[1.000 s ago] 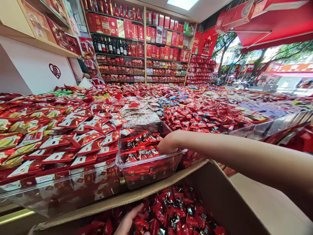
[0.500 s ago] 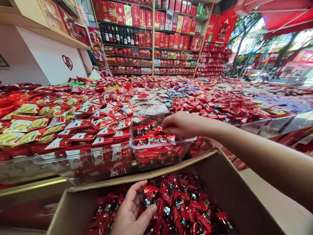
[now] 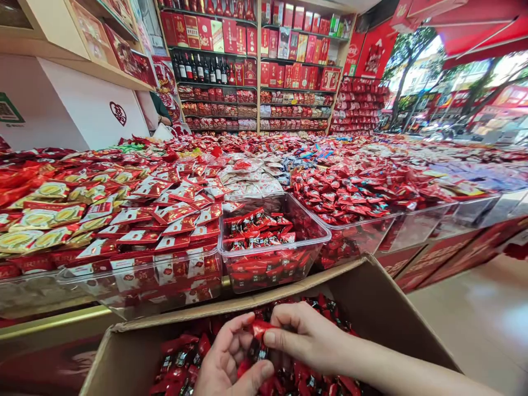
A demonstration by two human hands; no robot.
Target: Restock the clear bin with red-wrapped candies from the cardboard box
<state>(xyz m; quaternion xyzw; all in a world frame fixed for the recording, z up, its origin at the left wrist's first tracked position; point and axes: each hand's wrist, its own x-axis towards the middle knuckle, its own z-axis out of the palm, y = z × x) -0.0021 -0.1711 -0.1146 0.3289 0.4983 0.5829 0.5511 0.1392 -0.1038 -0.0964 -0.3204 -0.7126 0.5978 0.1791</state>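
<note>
Both my hands are low inside a cardboard box (image 3: 289, 289) full of red-and-black wrapped candies (image 3: 179, 363). My right hand (image 3: 303, 333) pinches a shiny red wrapped candy (image 3: 259, 329) between thumb and forefinger. Facing it, my left hand (image 3: 229, 357) is cupped with curled fingers around wrapped candies, partly hidden in its palm. Just beyond the box stands a clear plastic bin (image 3: 272, 250), part filled with similar red-and-black candies (image 3: 259, 225), the front ones lying in rows.
Left of the bin lie red-and-white packets (image 3: 152, 212) in another clear bin, with gold packets (image 3: 45, 220) farther left. Red wrapped sweets (image 3: 342, 190) are heaped to the right. Shelves of boxes and bottles (image 3: 202, 69) line the back. A person's arm (image 3: 150, 110) shows behind the counter.
My right hand has come back from the clear bin down into the cardboard box, beside my left hand, and now pinches a candy. My left hand has stayed nearly in place. The view has tilted slightly.
</note>
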